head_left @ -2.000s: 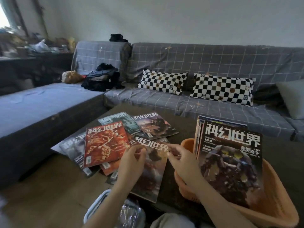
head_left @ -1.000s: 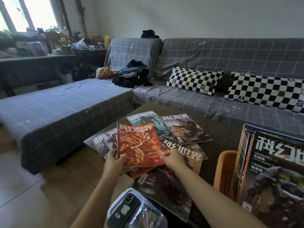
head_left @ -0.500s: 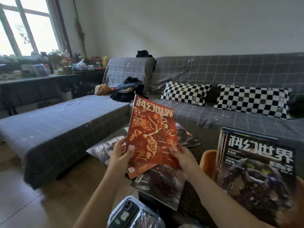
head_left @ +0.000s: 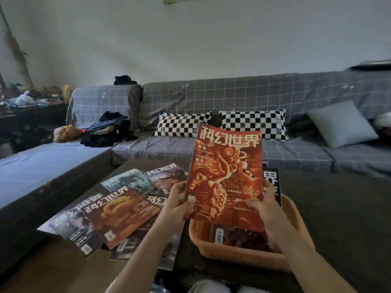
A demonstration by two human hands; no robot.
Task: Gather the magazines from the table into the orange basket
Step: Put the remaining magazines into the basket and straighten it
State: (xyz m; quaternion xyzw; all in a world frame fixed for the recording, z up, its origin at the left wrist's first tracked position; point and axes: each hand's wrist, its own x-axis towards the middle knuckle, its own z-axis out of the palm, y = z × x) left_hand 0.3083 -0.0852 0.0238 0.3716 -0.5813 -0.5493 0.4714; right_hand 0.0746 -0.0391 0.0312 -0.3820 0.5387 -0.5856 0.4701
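Observation:
A red magazine [head_left: 226, 174] stands upright over the orange basket [head_left: 239, 253]. My left hand [head_left: 176, 203] grips its lower left edge and my right hand [head_left: 267, 205] grips its lower right edge. Behind it, dark magazines [head_left: 271, 179] stand in the basket, mostly hidden. Several more magazines lie fanned on the dark table [head_left: 338, 218] to the left, among them another red one [head_left: 120, 214] and a teal one [head_left: 129, 179].
A grey checked sofa [head_left: 232, 96] wraps around the table's far and left sides, with two chequered cushions [head_left: 182, 124], a plain grey cushion [head_left: 340, 123] and a pile of dark clothes [head_left: 108, 129]. A cluttered shelf stands at far left.
Both hands lifted the red magazine off the pile and carried it rightward, so it now stands over the basket. A second red magazine lies uncovered on the pile.

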